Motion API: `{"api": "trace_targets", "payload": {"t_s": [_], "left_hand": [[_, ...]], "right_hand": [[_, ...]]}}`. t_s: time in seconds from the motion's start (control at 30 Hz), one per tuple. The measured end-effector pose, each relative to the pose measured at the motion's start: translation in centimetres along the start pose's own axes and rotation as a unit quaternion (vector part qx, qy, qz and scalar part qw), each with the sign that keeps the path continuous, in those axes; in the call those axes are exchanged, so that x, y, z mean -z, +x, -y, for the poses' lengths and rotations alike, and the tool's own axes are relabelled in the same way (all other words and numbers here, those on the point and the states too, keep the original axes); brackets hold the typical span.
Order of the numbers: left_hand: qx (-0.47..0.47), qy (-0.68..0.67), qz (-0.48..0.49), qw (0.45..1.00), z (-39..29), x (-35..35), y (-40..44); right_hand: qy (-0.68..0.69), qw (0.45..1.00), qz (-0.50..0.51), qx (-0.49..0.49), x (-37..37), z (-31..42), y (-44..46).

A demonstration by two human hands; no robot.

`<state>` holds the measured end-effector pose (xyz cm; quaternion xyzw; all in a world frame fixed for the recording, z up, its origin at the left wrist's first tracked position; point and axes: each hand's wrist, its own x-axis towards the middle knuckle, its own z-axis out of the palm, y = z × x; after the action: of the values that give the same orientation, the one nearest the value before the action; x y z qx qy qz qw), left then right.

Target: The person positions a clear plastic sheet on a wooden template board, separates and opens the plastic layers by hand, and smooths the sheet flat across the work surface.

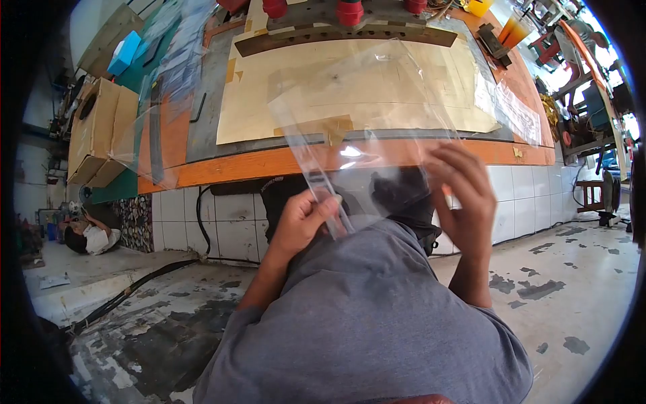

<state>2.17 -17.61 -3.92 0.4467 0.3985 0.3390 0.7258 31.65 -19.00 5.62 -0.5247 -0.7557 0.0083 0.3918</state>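
Observation:
A clear plastic sheet (377,128) with folded edges is held up in front of my body, tilted over the orange table edge. My left hand (308,219) pinches its lower left corner between thumb and fingers. At its right side is my right hand (463,192), slightly blurred, with the fingers bent and partly spread near the sheet's edge; whether it grips the sheet is unclear. Behind the clear sheet lies a tan board (256,87) with brown tape patches, and a dark metal bar (303,42) crosses its far side.
An orange-edged table (229,168) spans the front. Left of it stand a cardboard box (101,131) and a blue box (124,52). Plastic sheets (178,64) lie at the table's left, more plastic (518,114) at its right. A person (97,236) is low at the far left.

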Motion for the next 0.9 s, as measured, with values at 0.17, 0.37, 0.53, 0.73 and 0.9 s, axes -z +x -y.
{"api": "trace_targets", "payload": {"t_s": [0.17, 0.37, 0.53, 0.73, 0.9], "left_hand": [[-0.122, 0.164, -0.125, 0.971, -4.7, 4.3, -2.0], [-0.263, 0.396, -0.171, 0.863, -16.0, 12.0, -8.3], [-0.434, 0.491, -0.007, 0.755, -26.5, 10.0, -10.7], [-0.376, 0.690, -0.081, 0.614, -34.8, 8.4, -10.7], [-0.336, 0.706, 0.001, 0.623, -38.3, 6.5, -7.4]], "right_hand": [[-0.004, 0.995, -0.051, -0.082, 2.0, -2.1, 0.1], [0.051, 0.989, -0.063, -0.123, 2.1, -3.0, -0.5], [0.114, 0.981, -0.047, -0.148, 1.6, -3.0, 0.0], [0.160, 0.979, -0.042, -0.121, 0.5, -2.9, 2.3], [0.185, 0.975, -0.048, -0.112, 0.0, -3.0, 3.5]]}}
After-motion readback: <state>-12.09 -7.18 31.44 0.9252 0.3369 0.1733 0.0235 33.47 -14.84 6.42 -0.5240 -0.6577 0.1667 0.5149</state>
